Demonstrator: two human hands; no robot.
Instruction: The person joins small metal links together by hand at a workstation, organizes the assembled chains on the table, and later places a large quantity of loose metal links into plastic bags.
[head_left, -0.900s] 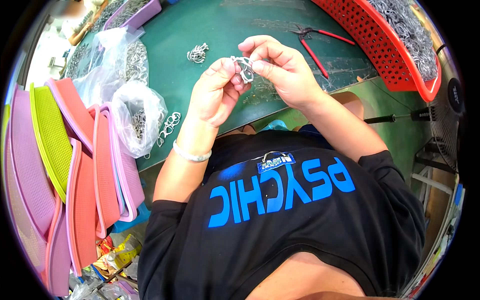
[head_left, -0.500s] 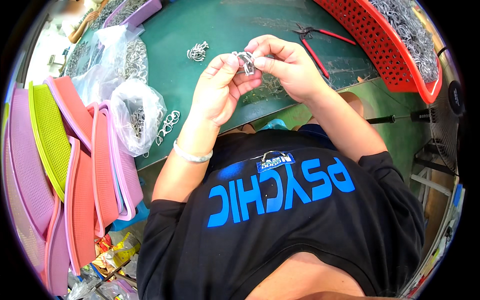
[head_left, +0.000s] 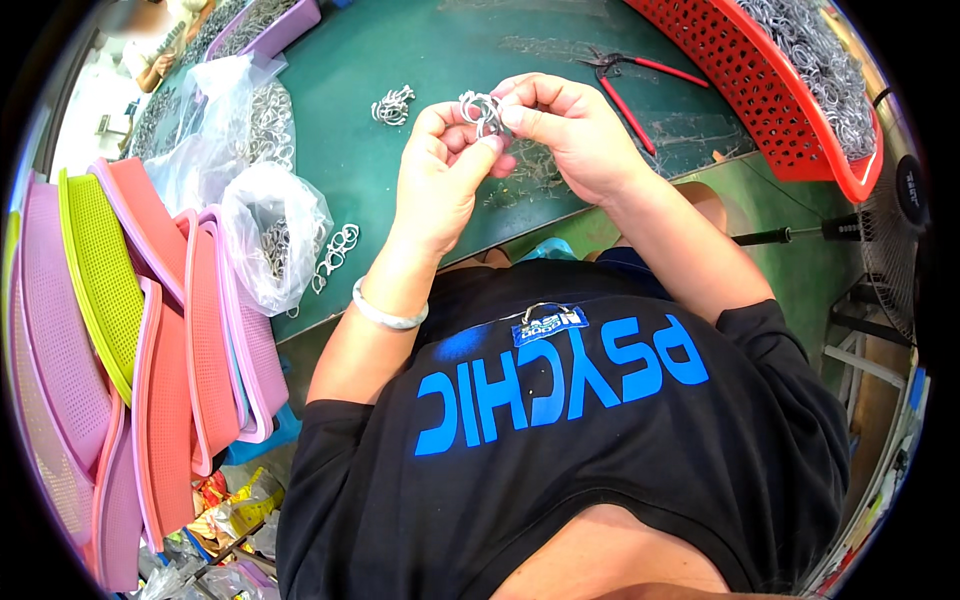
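A small bunch of silvery metal rings (head_left: pixel 481 112) is held up between my hands, over the near part of the green table. My left hand (head_left: pixel 445 175) pinches it from below with thumb and fingers. At its right side, the thumb and forefinger of my right hand (head_left: pixel 570 130) close on the rings. How the rings are linked is too small to make out. Just left of my hands, a little heap of similar rings (head_left: pixel 393 105) lies on the table. A short chain of rings (head_left: pixel 336 257) rests near the table's left front edge.
Red-handled pliers (head_left: pixel 625 85) lie right of my hands. A red perforated basket (head_left: pixel 760 100) full of metal rings stands at the right. Plastic bags (head_left: pixel 275 230) with metal pieces sit at left, beside stacked coloured baskets (head_left: pixel 160 400). A fan (head_left: pixel 890 260) stands far right.
The bunch of rings has been turned and now shows its round loops. My left thumb has shifted lower on it, while my right hand stays nearly in place.
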